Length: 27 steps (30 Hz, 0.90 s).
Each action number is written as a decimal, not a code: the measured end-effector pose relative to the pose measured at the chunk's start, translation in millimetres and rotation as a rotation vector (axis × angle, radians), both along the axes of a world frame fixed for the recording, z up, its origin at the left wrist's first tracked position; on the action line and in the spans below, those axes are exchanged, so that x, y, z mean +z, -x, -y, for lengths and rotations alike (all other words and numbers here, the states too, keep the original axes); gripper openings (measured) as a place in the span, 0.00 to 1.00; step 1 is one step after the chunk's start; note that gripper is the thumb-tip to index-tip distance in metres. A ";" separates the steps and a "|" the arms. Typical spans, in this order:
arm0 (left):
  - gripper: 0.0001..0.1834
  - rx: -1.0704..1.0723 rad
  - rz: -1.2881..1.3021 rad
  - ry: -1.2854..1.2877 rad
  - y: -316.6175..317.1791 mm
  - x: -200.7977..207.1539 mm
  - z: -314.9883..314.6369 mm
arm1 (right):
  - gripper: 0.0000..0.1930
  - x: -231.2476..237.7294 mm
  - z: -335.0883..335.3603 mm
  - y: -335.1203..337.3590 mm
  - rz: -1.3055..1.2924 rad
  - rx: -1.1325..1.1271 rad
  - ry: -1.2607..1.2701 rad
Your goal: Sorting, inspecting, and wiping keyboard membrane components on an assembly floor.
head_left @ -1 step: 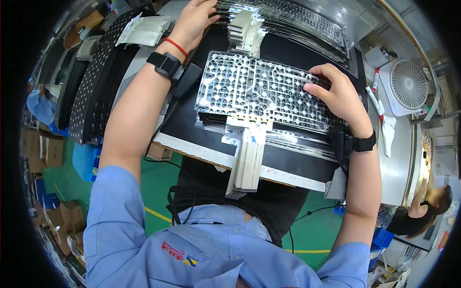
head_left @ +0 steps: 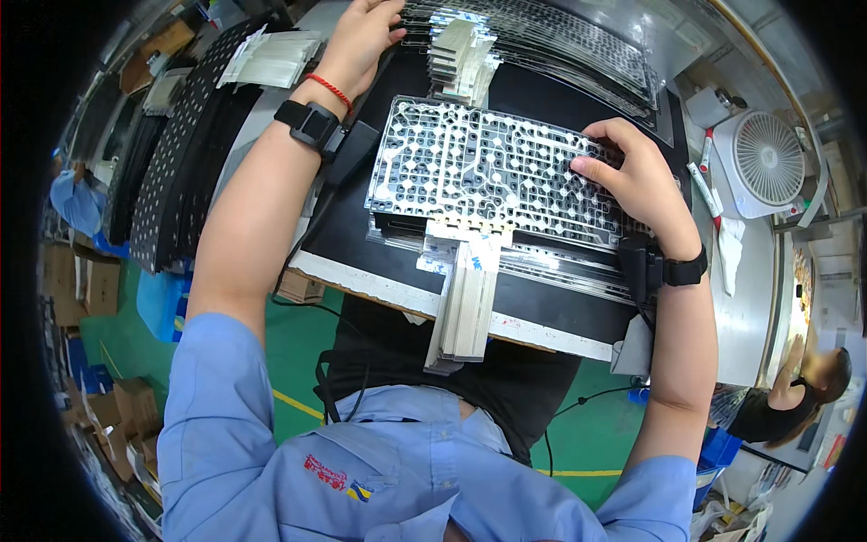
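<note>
In front of me lies a stack of clear keyboard membrane sheets (head_left: 488, 172), with silvery traces and dots on top. My right hand (head_left: 637, 176) grips its right end, thumb on the upper face and fingers over the far edge. A bundle of pale flat ribbon tails (head_left: 470, 298) hangs from the near side past the table edge. My left hand (head_left: 361, 45) reaches to the left corner of a second stack of membrane sheets (head_left: 560, 45) farther back, thumb and fingers apart. Its fingertips are partly cut off at the top. That stack's tails (head_left: 462, 59) point toward me.
Black dotted sheets (head_left: 185, 154) stand at the left, with more pale tails (head_left: 271, 56) on them. A white fan (head_left: 768, 158) and red-and-white markers (head_left: 706, 149) are at the right. A cable (head_left: 316, 307) runs by the table edge (head_left: 379, 282). Another person (head_left: 795, 397) is at the far right.
My left hand has shifted very slightly up and to the left. The right hand and the sheets look the same.
</note>
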<state>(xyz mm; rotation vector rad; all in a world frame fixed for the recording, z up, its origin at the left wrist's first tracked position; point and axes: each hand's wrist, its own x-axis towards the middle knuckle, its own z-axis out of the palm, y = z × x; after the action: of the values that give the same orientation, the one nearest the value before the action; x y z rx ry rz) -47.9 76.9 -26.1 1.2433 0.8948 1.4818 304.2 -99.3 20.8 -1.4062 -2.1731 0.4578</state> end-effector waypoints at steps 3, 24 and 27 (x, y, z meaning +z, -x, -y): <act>0.26 -0.009 -0.004 -0.086 9.5 4.7 1.1 | 0.22 4.1 1.8 3.0 -0.016 -0.012 -0.055; 0.17 -0.729 -0.012 0.164 -37.4 39.0 71.3 | 0.23 -9.5 -20.5 -37.8 -0.189 -0.217 0.035; 0.16 -0.753 0.043 0.209 -37.4 36.1 70.2 | 0.23 -10.5 -22.0 -38.1 -0.216 -0.213 0.050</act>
<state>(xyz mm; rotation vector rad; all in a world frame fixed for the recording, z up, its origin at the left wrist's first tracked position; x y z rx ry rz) -10.5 6.6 10.0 1.1992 0.4496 0.7888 342.2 -77.3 10.2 -1.5194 -1.8307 0.5598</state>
